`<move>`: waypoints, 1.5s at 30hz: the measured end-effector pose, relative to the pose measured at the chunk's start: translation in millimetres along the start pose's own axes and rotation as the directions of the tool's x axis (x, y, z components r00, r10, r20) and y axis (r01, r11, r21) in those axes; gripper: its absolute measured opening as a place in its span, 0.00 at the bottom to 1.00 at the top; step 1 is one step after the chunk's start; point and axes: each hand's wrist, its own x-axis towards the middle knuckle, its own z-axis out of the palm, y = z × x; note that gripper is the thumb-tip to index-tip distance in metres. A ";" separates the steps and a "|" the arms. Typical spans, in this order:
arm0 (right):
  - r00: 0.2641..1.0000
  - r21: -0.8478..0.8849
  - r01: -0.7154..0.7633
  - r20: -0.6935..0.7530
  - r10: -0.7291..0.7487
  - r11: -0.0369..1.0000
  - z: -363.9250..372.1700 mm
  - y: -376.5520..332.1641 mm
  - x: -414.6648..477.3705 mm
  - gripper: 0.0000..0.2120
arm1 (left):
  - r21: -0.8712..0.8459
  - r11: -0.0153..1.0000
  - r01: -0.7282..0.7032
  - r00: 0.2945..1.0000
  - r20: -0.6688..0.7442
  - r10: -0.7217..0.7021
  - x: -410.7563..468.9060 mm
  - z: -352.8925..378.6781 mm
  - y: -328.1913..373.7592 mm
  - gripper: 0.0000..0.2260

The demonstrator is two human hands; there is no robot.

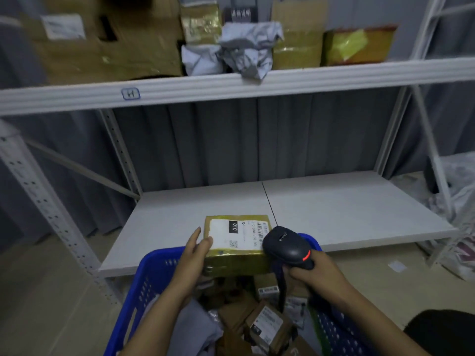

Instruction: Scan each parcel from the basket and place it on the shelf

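My left hand [195, 255] grips the left side of a taped cardboard parcel [237, 260] with a white label on top, held above the blue basket [144, 286]. A black handheld scanner [288, 246] with a lit red stripe is gripped by my right hand [316, 276], its head right over the parcel's right edge and pointing at the label. Inside the basket lie several more parcels [267, 325]. The white lower shelf board [334, 206] sits just beyond the basket.
The upper shelf [231, 86] holds several cardboard boxes [108, 39] and crumpled grey mailer bags [246, 47]. White metal uprights frame the rack at left and right. Plastic bags [460, 201] pile on the floor at the right. A grey curtain hangs behind.
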 end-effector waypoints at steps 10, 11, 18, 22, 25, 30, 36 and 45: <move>0.933 0.333 0.214 -0.348 -0.092 0.918 -41.6 -118.4 6.8 0.12 | 0.197 0.931 -0.306 0.922 0.306 0.238 -34.4 5.9 149.2 0.31; 0.932 0.359 0.229 -0.350 -0.097 0.905 -46.2 -132.9 8.3 0.11 | 0.227 0.910 -0.347 0.907 0.328 0.264 -35.9 2.1 162.7 0.37; 0.890 0.359 0.322 -0.431 -0.150 0.876 -74.3 -218.1 21.8 0.10 | 0.405 0.764 -0.503 0.862 0.300 0.408 -40.1 -26.1 248.0 0.54; 0.874 0.290 0.349 -0.443 -0.198 0.891 -92.1 -262.3 40.2 0.09 | 0.407 0.654 -0.638 0.757 0.173 0.630 -34.9 -30.9 296.2 0.50; 0.829 0.190 0.389 -0.500 -0.253 0.901 -99.7 -291.4 55.6 0.07 | 0.474 0.553 -0.685 0.641 0.032 0.767 -32.0 -31.8 333.0 0.42; 0.815 0.036 0.334 -0.512 -0.270 0.942 -111.0 -301.9 86.2 0.05 | 0.497 0.527 -0.689 0.479 -0.234 0.846 0.4 -26.4 387.1 0.41; 0.820 0.176 0.370 -0.524 -0.232 0.912 -133.5 -329.6 122.7 0.07 | 0.705 0.516 -0.487 0.363 -0.375 0.853 60.6 -11.1 443.0 0.44; 0.817 0.272 0.499 -0.465 -0.341 0.823 -145.6 -411.2 171.4 0.05 | 0.801 0.555 -0.226 0.354 -0.463 0.813 142.3 21.8 480.8 0.46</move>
